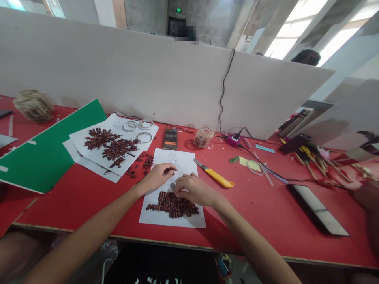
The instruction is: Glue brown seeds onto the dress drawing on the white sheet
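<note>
A white sheet with a pencil drawing (189,157) lies in front of me, its lower part covered with rows of glossy red-brown seeds (174,205). My right hand (194,188) is over the upper edge of these rows, fingertips pinched together and pointing down. What the pinch holds, if anything, is too small to make out. Over the drawing's left side, my left hand (160,175) has its fingers curled in; the inside of the palm is in shadow. Loose seeds (146,161) are scattered on the red table just left of the sheet.
A yellow utility knife (217,177) lies with its blade on the sheet's right edge. Behind are a phone (170,139) and a jar of seeds (203,137). Seed-covered sheets (112,173) and tape rings (144,137) lie left; another phone (318,211) lies right.
</note>
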Demonstrator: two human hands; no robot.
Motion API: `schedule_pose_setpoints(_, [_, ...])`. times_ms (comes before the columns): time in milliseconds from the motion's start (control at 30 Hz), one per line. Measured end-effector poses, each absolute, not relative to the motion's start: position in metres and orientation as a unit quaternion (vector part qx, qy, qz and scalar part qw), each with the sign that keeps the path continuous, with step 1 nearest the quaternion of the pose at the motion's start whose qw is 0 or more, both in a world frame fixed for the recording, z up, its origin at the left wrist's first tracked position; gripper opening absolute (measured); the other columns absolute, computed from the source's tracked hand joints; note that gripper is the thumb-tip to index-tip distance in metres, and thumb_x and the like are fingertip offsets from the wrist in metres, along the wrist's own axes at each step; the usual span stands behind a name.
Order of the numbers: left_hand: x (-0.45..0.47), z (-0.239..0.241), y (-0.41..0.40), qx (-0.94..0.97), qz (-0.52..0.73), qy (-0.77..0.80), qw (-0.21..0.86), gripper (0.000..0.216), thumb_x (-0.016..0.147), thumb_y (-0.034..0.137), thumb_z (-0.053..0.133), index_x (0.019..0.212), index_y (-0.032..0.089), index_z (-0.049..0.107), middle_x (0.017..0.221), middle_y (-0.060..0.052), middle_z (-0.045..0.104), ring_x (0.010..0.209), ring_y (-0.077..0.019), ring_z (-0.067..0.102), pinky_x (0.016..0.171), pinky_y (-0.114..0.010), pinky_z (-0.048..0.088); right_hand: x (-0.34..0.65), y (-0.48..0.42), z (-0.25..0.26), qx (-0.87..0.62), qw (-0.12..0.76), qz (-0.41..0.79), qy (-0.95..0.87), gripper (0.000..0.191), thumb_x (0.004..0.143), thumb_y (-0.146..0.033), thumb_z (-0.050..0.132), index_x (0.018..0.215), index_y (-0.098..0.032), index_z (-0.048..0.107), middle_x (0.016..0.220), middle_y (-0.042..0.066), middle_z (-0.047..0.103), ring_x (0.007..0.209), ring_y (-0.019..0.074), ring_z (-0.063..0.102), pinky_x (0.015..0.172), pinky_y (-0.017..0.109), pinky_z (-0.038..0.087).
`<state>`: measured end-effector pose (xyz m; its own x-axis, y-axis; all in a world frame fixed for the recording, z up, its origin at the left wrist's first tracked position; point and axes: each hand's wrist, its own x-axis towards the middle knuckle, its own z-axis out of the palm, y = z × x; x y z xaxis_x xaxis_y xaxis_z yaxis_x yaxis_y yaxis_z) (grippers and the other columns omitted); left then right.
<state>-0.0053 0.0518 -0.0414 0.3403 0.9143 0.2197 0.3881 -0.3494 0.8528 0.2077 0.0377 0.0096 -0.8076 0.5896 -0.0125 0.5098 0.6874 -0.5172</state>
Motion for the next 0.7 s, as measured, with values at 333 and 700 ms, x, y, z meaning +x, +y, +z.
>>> schedule_pose_setpoints(333, [-0.006, -0.040, 0.051, 0.734, 0.365, 0.440, 0.368, 0.024, 0.096, 0.025, 0.054, 0.109, 0.021, 0.074, 0.106, -0.004, 0.078, 0.097, -0.0210, 0.071, 0.086, -0.031, 0.053, 0.209, 0.038, -0.004, -0.322, 0.134, 0.302, -0.887, 0.013, 0.090, -0.011, 0.072, 0.088, -0.023, 0.075, 0.092, 0.000, 0.073, 0.086, 0.0175, 0.067, 0.086, 0.034, 0.046])
schedule_pose_setpoints(700, [-0.004, -0.043, 0.051, 0.733, 0.384, 0.432, 0.357, 0.022, 0.095, 0.021, 0.054, 0.106, 0.020, 0.073, 0.109, -0.006, 0.076, 0.098, -0.0202, 0.069, 0.085, -0.030, 0.053, 0.226, -0.015, -0.020, -0.351, 0.174, 0.153, -0.907, 0.051, 0.092, 0.002, 0.046, 0.128, -0.026, 0.068, 0.119, 0.009, 0.067, 0.106, 0.0263, 0.058, 0.090, 0.044, 0.049])
